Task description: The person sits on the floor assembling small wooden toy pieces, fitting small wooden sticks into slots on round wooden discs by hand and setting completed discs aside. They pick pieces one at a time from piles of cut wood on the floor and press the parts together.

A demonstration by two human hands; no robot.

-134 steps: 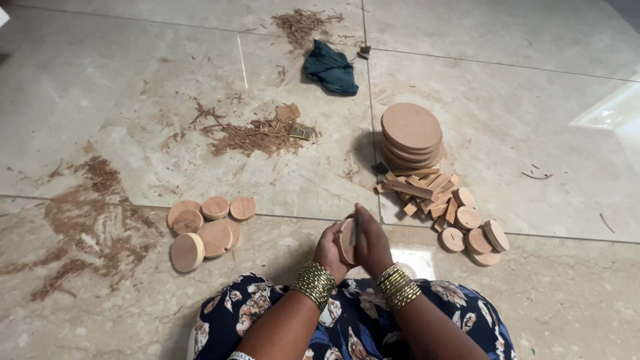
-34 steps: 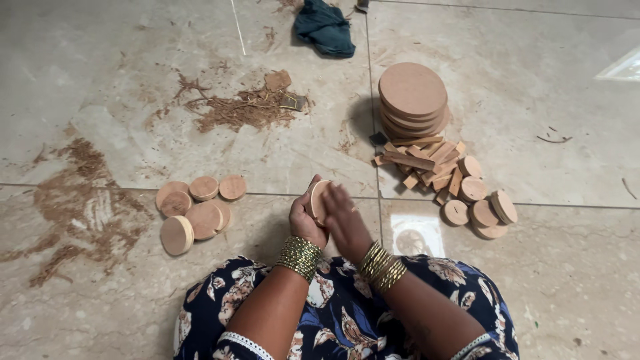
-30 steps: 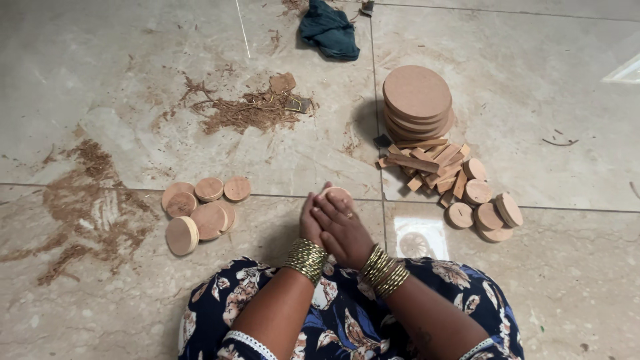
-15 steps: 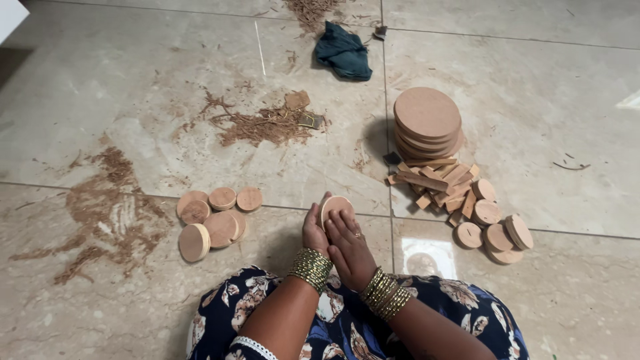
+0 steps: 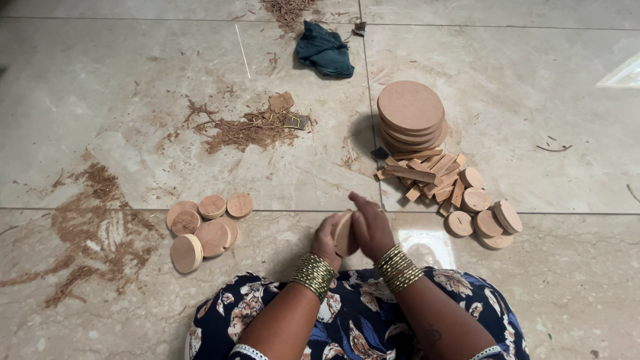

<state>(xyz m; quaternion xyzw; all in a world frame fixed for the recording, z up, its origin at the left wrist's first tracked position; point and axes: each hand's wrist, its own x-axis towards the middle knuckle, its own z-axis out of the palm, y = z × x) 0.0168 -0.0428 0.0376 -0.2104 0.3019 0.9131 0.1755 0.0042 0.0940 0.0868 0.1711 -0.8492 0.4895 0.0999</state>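
Hands, left hand [image 5: 327, 239] and right hand [image 5: 371, 227], grip one small wooden disc [image 5: 344, 233]; a loose grip might drop it onto the floor [image 5: 133, 100].

Soft even indoor light, glare patch on tiled floor [image 5: 623, 73] upper right, short shadows, sharp focus

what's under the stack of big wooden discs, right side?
The stack of big discs sits on the tile floor. Against its near edge lies a pile of small wooden strips and a small dark piece. Whatever is directly beneath the bottom disc is covered.
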